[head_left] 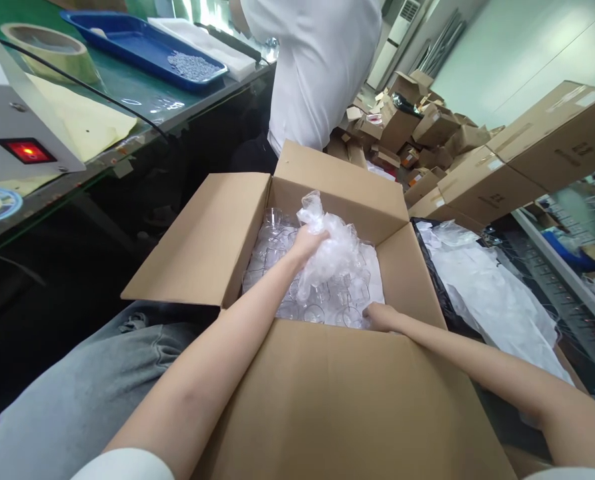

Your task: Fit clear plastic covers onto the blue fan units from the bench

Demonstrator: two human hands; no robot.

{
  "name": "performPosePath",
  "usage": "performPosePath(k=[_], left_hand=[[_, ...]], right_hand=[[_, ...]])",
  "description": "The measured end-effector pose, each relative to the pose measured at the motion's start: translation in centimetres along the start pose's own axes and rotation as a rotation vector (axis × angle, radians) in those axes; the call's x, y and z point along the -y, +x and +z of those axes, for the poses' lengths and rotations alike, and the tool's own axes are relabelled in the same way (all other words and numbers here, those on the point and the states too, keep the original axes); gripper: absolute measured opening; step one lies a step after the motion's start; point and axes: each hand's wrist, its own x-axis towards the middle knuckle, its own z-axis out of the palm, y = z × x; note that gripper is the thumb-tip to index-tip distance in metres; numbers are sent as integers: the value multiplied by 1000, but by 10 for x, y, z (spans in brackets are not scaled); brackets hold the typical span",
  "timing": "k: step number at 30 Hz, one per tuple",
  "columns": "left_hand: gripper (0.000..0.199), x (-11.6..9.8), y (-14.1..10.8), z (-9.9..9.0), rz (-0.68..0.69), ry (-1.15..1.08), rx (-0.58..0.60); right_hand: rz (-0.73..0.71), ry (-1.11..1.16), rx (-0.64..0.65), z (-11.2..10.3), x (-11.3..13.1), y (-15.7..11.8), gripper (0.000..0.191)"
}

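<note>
A large open cardboard box stands in front of me with its flaps spread. Inside are rows of clear cup-like pieces, seemingly on white sheeting. My left hand reaches over them, its fingers closed around a crumpled bunch of clear plastic film. The film hangs above the pieces and hides some of them. Low in the box's near right corner, my right hand has its fingers curled beside the clear pieces. Its fingertips are partly hidden, so what they pinch cannot be made out.
At left, a workbench holds a blue tray with small grey bits, a tape roll and a white device with a lit red switch. A person in a white shirt is beyond the box. White plastic sheets and stacked cartons are right.
</note>
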Motion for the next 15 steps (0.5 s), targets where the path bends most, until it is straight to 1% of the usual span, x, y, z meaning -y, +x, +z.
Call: performPosePath(k=[3, 5, 8, 10, 11, 12, 13, 15], left_hand=[[18, -4, -6, -8, 10, 55, 12], [25, -7, -10, -14, 23, 92, 44], [44, -11, -19, -15, 38, 148, 160], [56, -11, -26, -8, 32, 181, 267], [59, -9, -30, -3, 23, 196, 328], [57, -7, -32, 2, 13, 209, 390], [51, -5, -35, 8, 6, 217, 445], [33, -1, -37, 16, 18, 214, 499]], right_hand=[[-8, -34, -19, 2, 0, 8, 23], [-34, -23, -59, -1, -2, 9, 21], [-93, 46, -174, -14, -5, 3, 21], [-140, 122, -292, -29, -2, -2, 21], [-166, 164, -357, -39, 0, -5, 20], [-192, 208, -419, -49, 3, -7, 20], [-218, 250, -472, -60, 6, -9, 20], [-259, 328, -539, -78, 10, -11, 22]])
